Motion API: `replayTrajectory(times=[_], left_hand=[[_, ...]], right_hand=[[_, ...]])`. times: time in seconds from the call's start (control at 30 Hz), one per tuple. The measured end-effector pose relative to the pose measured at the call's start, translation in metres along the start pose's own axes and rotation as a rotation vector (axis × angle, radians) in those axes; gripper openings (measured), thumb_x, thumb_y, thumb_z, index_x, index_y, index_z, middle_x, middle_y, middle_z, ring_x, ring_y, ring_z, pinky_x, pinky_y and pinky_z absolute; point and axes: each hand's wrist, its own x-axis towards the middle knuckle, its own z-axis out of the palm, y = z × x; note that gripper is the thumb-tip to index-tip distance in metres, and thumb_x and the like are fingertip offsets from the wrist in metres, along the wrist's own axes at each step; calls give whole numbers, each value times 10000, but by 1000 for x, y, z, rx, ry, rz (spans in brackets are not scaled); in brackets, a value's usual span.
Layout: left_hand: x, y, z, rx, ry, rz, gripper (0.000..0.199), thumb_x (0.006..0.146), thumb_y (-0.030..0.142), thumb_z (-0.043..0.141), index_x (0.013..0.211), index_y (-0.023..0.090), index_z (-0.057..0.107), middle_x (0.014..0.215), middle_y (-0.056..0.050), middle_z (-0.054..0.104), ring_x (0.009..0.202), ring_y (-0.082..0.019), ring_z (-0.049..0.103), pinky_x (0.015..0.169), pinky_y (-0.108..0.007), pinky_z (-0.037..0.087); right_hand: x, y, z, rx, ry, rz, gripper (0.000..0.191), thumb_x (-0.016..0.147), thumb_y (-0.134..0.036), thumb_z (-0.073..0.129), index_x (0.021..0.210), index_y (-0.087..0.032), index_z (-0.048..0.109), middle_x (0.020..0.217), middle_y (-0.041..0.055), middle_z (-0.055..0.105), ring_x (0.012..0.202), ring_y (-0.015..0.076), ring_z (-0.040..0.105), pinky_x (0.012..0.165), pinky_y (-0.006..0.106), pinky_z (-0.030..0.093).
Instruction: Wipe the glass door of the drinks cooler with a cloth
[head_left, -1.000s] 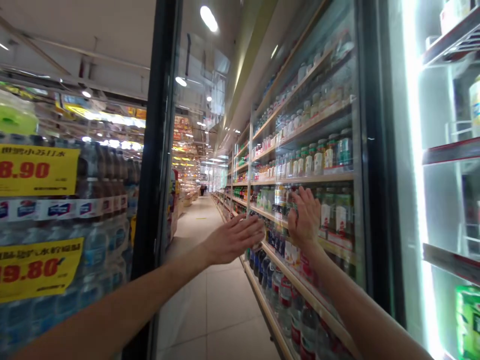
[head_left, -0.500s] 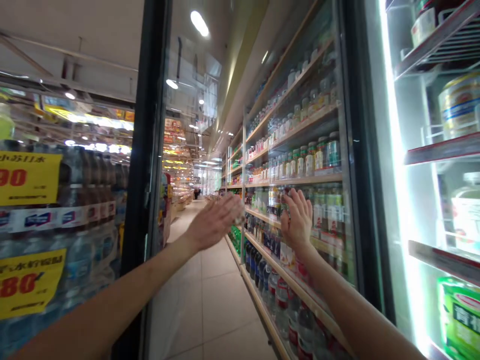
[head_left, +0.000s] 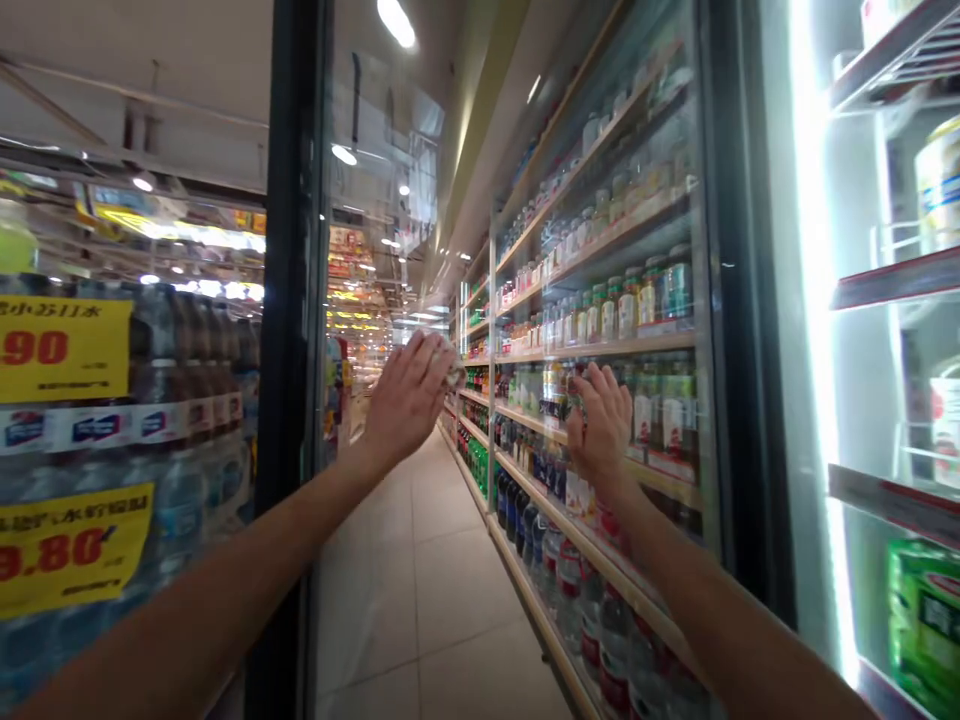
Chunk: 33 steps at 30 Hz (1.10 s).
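Head view:
- Left hand [head_left: 409, 400] raised and open, fingers spread; small pale scrap [head_left: 451, 373] at its fingertips, too blurred for me to tell whether held.
- Right hand [head_left: 600, 425] open, fingers up, at the glass cooler door [head_left: 600, 130]; I cannot tell whether touching.
- Bottles [head_left: 600, 315] stand on wooden shelves [head_left: 592, 350] behind the glass.

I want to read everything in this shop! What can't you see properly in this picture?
All of these are in the head view:
- Small white thing at the left hand: blurred and partly behind the fingers, so I can't tell what it is.
- Bottles behind the right hand: partly hidden by that hand.
- Yellow price sign: its words and price are cut off by the left edge.
- Green pack: cut off by the right edge.
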Motion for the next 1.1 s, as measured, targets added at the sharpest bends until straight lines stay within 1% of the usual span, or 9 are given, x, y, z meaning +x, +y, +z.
replayTrajectory(times=[0.2, 0.4, 0.6, 0.67, 0.77, 0.83, 1.0, 1.03, 1.1], left_hand=[[-16, 26, 3, -89, -140, 489, 482, 864, 145, 385, 1339, 224, 359, 1403, -45, 401, 1370, -186, 182, 1113, -376, 206], [11, 13, 2, 30, -21, 49, 466, 869, 178, 406, 1331, 169, 353, 1399, -121, 390, 1372, -230, 173, 1071, -446, 270], [-10, 44, 9, -96, -169, 508, 501, 855, 180, 421, 1349, 207, 338, 1425, -37, 367, 1381, -187, 132, 1127, -389, 169], [0, 31, 8, -87, -151, 404, 523, 861, 171, 407, 1370, 222, 297, 1428, -43, 360, 1377, -187, 152, 1124, -404, 180], [18, 2, 5, -38, -59, 60, 538, 876, 181, 392, 1392, 229, 244, 1442, -85, 326, 1374, -229, 166, 1098, -464, 223], [18, -3, 3, -24, -19, -9, 548, 882, 203, 395, 1400, 216, 219, 1446, -107, 309, 1375, -247, 155, 1090, -477, 233], [-16, 25, 1, -95, -141, 529, 510, 880, 154, 359, 1378, 219, 276, 1408, -55, 391, 1371, -184, 178, 1109, -379, 222], [-19, 23, 0, -99, -168, 553, 491, 884, 169, 357, 1368, 226, 297, 1405, -47, 396, 1366, -183, 197, 1109, -378, 222], [-19, 1, -6, -82, -164, 403, 474, 895, 186, 354, 1363, 243, 303, 1412, -48, 385, 1361, -198, 216, 1104, -406, 227]], right_hand=[[0, 0, 0, 5, 2, -4, 372, 822, -215, 408, 1175, -185, 524, 1318, 110, 507, 1303, 225, 363, 1062, 448, 271], [1, -1, -2, 7, -2, 5, 362, 822, -224, 409, 1159, -179, 534, 1313, 112, 512, 1299, 234, 370, 1059, 455, 275], [0, 0, 0, 11, -1, -1, 374, 821, -211, 410, 1176, -181, 524, 1321, 113, 503, 1303, 226, 362, 1062, 449, 271], [0, 0, 0, 11, -1, -4, 382, 817, -206, 409, 1182, -188, 519, 1322, 109, 503, 1303, 227, 361, 1060, 450, 274], [0, 0, 0, 7, -7, 3, 377, 817, -210, 408, 1176, -192, 523, 1323, 105, 502, 1304, 232, 360, 1058, 455, 276], [1, -1, -1, 5, -13, 7, 367, 821, -218, 407, 1167, -189, 529, 1324, 106, 500, 1303, 234, 361, 1058, 459, 276], [1, -1, -2, 9, -12, -2, 356, 829, -221, 403, 1157, -178, 534, 1322, 110, 503, 1298, 235, 371, 1053, 462, 287], [1, 0, -1, 8, -7, -7, 354, 830, -221, 402, 1155, -176, 535, 1319, 112, 506, 1295, 237, 375, 1050, 462, 292], [0, 0, -1, 7, 3, -16, 352, 831, -217, 399, 1152, -170, 534, 1313, 118, 511, 1292, 239, 380, 1047, 459, 297]])
